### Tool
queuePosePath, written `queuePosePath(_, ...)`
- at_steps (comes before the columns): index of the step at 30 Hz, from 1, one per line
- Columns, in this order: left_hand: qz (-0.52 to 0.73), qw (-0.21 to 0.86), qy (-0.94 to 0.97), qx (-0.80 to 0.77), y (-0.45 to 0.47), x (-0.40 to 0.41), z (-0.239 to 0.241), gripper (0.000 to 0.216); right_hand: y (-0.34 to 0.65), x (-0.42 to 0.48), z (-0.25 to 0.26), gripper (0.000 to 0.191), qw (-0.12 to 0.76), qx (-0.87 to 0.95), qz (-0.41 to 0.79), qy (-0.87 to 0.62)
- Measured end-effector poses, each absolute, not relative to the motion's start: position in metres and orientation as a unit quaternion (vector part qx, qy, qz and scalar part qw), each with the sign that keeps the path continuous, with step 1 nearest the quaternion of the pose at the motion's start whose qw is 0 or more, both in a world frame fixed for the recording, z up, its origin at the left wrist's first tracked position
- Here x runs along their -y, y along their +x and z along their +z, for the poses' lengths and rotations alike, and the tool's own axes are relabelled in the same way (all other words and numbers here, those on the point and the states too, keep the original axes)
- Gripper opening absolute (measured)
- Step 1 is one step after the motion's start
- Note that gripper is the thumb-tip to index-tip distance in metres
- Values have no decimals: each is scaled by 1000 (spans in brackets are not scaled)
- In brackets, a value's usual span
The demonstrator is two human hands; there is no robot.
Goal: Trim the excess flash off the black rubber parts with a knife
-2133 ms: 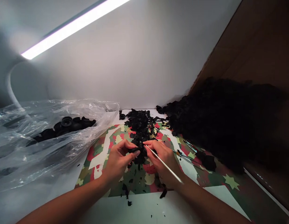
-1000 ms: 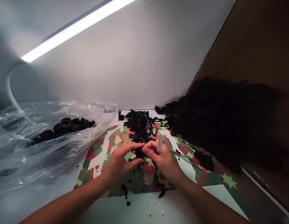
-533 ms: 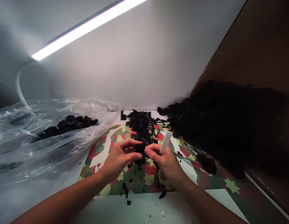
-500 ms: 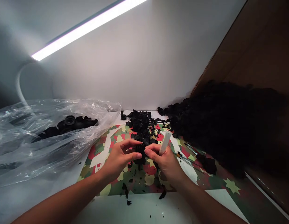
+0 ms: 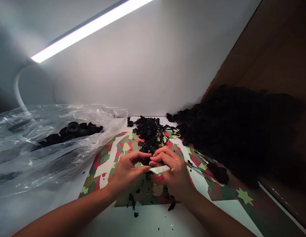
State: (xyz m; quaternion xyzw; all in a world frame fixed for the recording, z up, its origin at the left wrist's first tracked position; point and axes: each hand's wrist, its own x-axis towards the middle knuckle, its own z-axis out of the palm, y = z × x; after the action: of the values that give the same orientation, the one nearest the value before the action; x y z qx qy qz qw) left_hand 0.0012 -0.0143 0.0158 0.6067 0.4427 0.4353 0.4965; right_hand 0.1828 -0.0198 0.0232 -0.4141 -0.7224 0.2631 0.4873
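My left hand (image 5: 125, 172) is closed around a small black rubber part (image 5: 145, 161), gripping it between thumb and fingers. Most of that part is hidden by both hands. My right hand (image 5: 176, 172) meets it from the other side, fingertips at the part's edge, closed on a tool with a white, wrapped-looking handle (image 5: 160, 169). The handle lies almost level and points left; the tool's working end cannot be seen. Beyond the hands lies a heap of black rubber scraps (image 5: 149, 128) on the patterned sheet (image 5: 100, 161).
At left, a clear plastic bag (image 5: 56, 161) holds several black rubber parts (image 5: 73, 127). A large dark pile (image 5: 224, 131) rests against cardboard (image 5: 261, 52) at right. Tweezers-like metal tools (image 5: 201, 155) lie near it. A lit lamp (image 5: 88, 33) hangs above.
My right hand has turned, so the white handle has swung from upright to nearly level, pointing left. Its fingers have come closer to my left hand at the black part.
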Motion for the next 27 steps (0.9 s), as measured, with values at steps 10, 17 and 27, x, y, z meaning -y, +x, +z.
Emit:
queuePosePath(10,540,480,593,-357,3,18,14,18,178,19,29,23,450,716,290,-448)
queuePosePath(17,540,502,541,-403,13,26,21,15,181,9,20,20,429,702,258,-507)
queuePosePath(27,482,587,499,-417,6,22,26,59,212,-24,23,12,365,737,242,-514)
